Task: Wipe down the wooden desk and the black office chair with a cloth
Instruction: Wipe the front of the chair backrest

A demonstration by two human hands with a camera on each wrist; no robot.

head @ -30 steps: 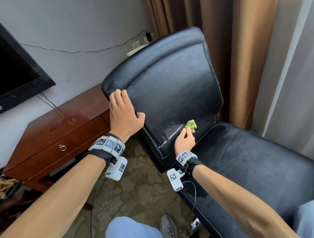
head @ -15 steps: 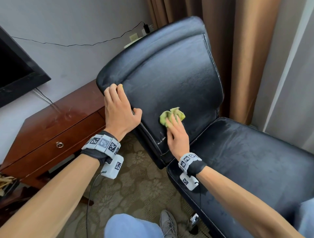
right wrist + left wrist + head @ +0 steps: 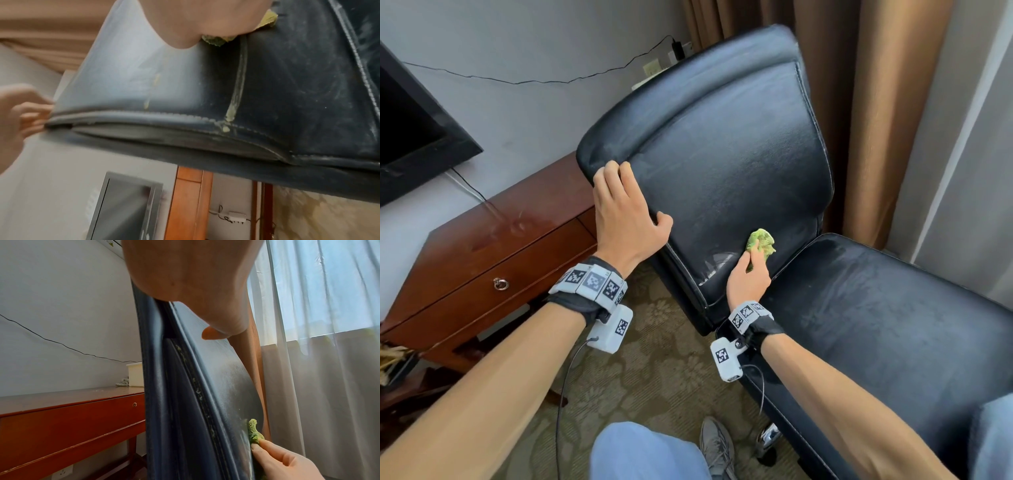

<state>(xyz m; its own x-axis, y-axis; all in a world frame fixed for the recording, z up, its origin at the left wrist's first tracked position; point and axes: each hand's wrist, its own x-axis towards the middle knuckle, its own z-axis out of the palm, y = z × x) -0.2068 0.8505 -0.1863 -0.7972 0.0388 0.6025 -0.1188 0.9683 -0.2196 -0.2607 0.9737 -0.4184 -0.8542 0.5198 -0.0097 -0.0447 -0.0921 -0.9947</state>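
Left hand (image 3: 627,219) clamped over chair (image 3: 726,164) backrest's left edge to brace it, right hand (image 3: 748,279) pinching bunched green cloth (image 3: 761,240) against lower backrest, wiping near seat crease.

Bare forearms, marker-tagged black wristbands (image 3: 589,284), blue jeans, grey sneaker (image 3: 717,448).

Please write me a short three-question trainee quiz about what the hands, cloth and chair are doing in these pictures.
1. True or false: the left hand holds the cloth.
2. Where on the chair is the cloth pressed? A) top edge B) low on the backrest, near the seat C) seat front
3. Fill in: the left hand grips the backrest's ____ edge.

Key: 1 false, the right hand holds it; 2 B; 3 side.
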